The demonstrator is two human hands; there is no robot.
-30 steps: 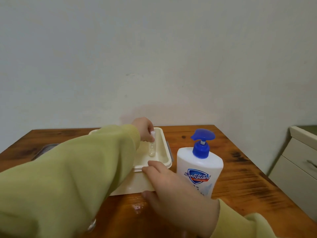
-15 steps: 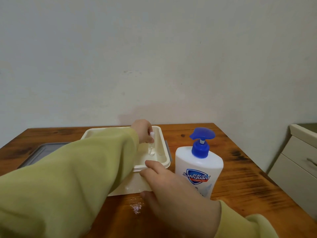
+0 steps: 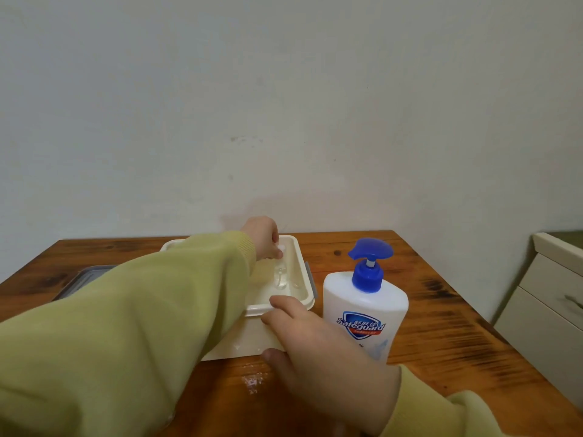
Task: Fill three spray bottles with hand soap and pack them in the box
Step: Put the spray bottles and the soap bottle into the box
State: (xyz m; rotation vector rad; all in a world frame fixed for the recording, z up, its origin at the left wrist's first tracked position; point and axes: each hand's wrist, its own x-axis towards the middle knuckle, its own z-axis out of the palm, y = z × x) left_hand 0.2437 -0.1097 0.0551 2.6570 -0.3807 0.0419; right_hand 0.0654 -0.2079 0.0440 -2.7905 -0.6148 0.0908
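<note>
A cream plastic box point(image 3: 303, 272) stands on the wooden table. My left hand point(image 3: 263, 236) reaches into its far right part, fingers pinched on the white cap of a small clear spray bottle point(image 3: 280, 274) that stands inside. My right hand point(image 3: 312, 339) grips the box's near right corner, thumb on the front wall. A white hand soap pump bottle point(image 3: 366, 313) with a blue pump stands just right of the box. My left sleeve hides most of the box's inside, so other bottles cannot be made out.
A grey lid point(image 3: 83, 279) lies flat left of the box, partly behind my sleeve. A small wet patch point(image 3: 252, 381) shines on the table in front of the box. A cream drawer cabinet point(image 3: 549, 310) stands to the right, past the table edge.
The view has tilted slightly, showing more of the table. My left hand has sunk a little deeper into the box with the small bottle. My right hand stays on the box corner.
</note>
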